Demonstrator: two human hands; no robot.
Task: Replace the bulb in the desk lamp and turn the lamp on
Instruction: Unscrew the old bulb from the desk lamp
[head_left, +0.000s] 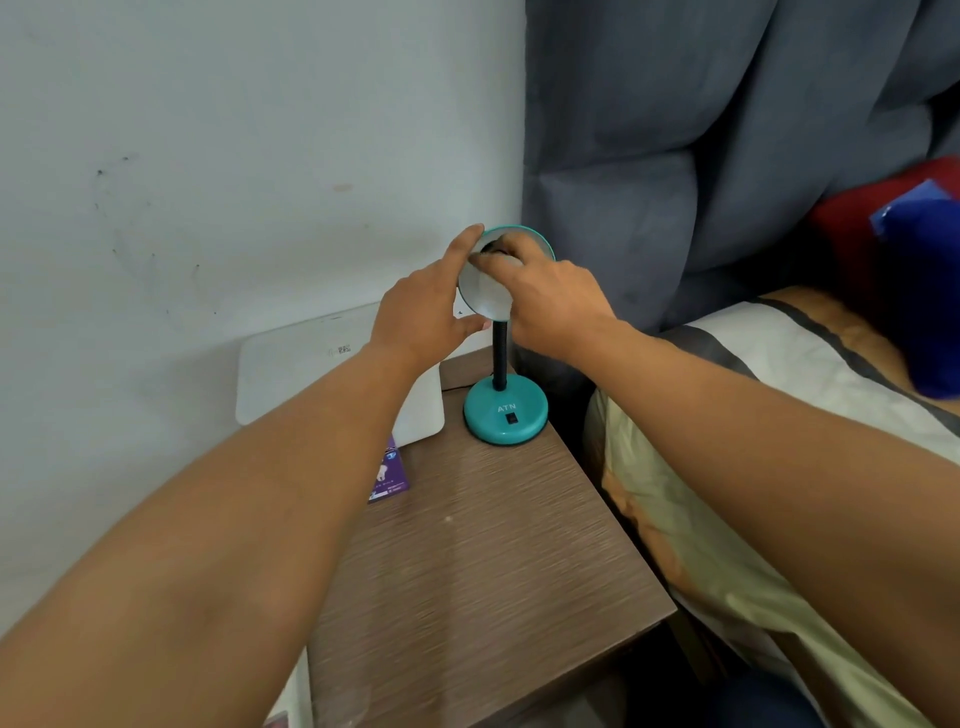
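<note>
A teal desk lamp stands at the far end of a brown bedside table (483, 545). Its round base (505, 413) carries a black rocker switch (512, 418), and a black flexible neck (500, 353) rises to the shade (485, 293), whose white inside faces me. My left hand (423, 306) grips the shade's left rim, index finger along the top edge and thumb under it. My right hand (540, 296) reaches into the shade with its fingertips at the dark socket. The fingers hide whatever sits in the socket, so no bulb can be made out. The lamp is unlit.
A white flat panel (311, 374) leans against the wall behind the table's left side. A small purple box (389, 475) lies at the table's left edge under my left forearm. A bed with a pale sheet (753, 467) and grey padded headboard (701, 156) adjoins on the right.
</note>
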